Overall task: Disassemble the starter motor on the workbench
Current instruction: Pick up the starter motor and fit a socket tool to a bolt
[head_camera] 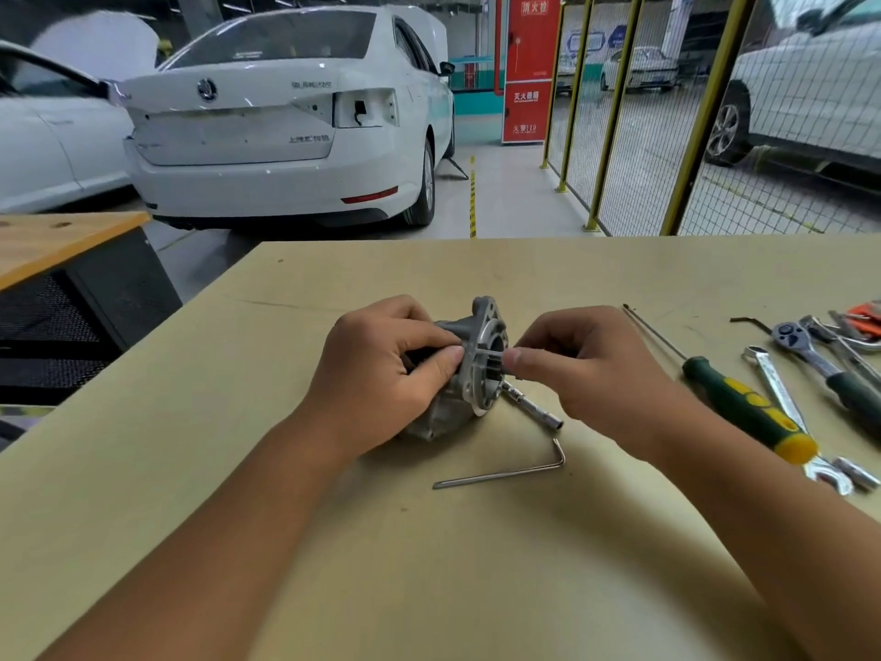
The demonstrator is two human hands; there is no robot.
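A grey metal starter motor housing (469, 369) lies on its side mid-table (476, 565). The left hand (381, 374) grips its body; the right hand (577, 369) pinches what seems a thin rod at the housing's open mouth, inside which little shows. An L-shaped hex key (505, 474) and a socket extension (534, 407) lie just beside it. Screwdriver (743, 403), wrench (782, 398) and ratchet (820, 360) crowd the right edge; bare tabletop spreads left and toward the viewer.

Two bare forearms in frame, no sleeves | left hand (381, 369): no glove, ring or watch | right hand (586, 369): same, wrist bare | fingers (441, 362): nails short, unpainted
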